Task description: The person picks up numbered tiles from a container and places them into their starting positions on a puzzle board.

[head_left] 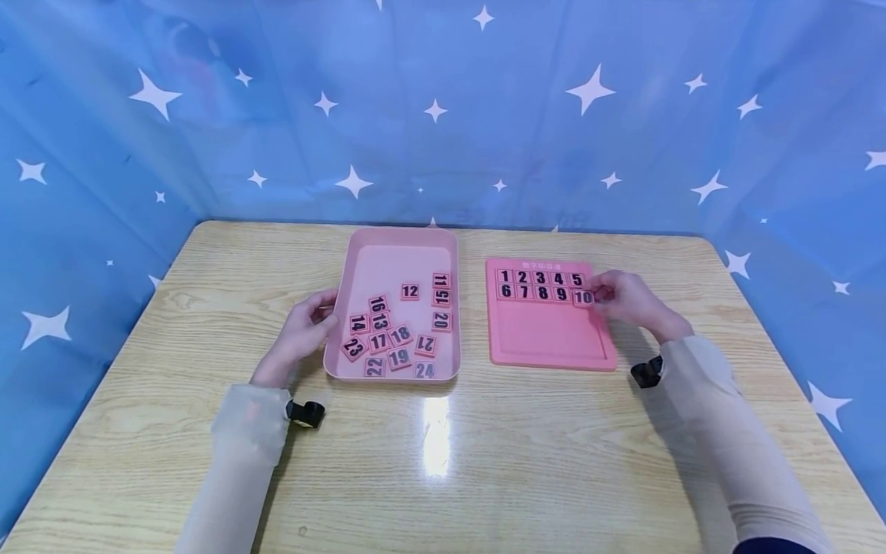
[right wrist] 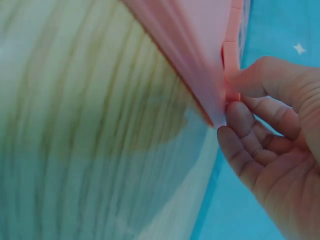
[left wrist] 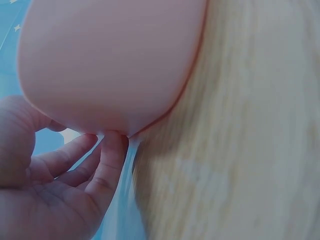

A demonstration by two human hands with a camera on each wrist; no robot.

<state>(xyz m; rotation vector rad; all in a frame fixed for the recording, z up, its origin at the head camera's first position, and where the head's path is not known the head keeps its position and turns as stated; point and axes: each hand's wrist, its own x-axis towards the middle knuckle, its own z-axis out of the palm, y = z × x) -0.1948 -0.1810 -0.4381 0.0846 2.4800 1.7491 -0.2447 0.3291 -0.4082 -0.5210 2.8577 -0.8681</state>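
right hand [head_left: 626,298] at the right edge of pink board [head_left: 547,338], grip pinched on tile 10 [head_left: 584,297]; tile at the end of the second row, just beside tile 9 [head_left: 561,294], slightly tilted and seemingly not yet flat in its cell. left hand [head_left: 301,331] at the left wall of pink tray [head_left: 388,258], fingers relaxed, fingertips touching the wall, grasping nothing.

loose tiles in tray: 11, 12, 15, 20 toward the far right; 13, 14, 16, 17, 18, 23 clustered near left; 19, 21, 22, 24 along the near edge. rows 1–5 and 6–9 already seated on board. both on wooden surface [head_left: 443,462], blue star backdrop behind.

judgement on doing the step well: square tile 10 to the row before pressing down; keep its left edge against tile 9 and its top edge against tile 5 [head_left: 577,279]; release only once flush, otherwise likely to ride up on the board's rim. steadying the tray with the left hand seems sensible for the coming picks.

view differences: head view alone gives numbers and layout. right wrist view shows fingers [right wrist: 250,125] curled at the board edge [right wrist: 200,95] with the thumb above, close and blurred, no digits legible. left wrist view shows the tray's rounded outer corner [left wrist: 110,65] with fingertips [left wrist: 112,150] against it, a contact only hinted at from above.
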